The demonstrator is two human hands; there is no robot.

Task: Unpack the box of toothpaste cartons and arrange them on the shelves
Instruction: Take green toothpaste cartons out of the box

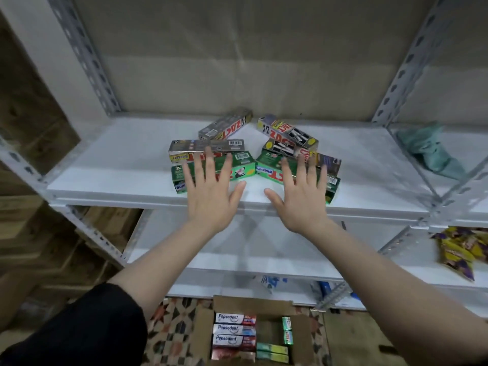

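White shelf [118, 165]: toothpaste cartons [237, 165] lie flat, long axes fanned; both hands' fingers [208, 165] spread, gripping nothing.

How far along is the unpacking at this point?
Done: several Zact cartons lie in a loose pile on the shelf. In hand: left hand and right hand, fingers spread, over them. Left: straightening, plus Pepsodent cartons in the box.

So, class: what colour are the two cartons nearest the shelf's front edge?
Green cartons, with red and white lettering, seen in the head view under both open hands.
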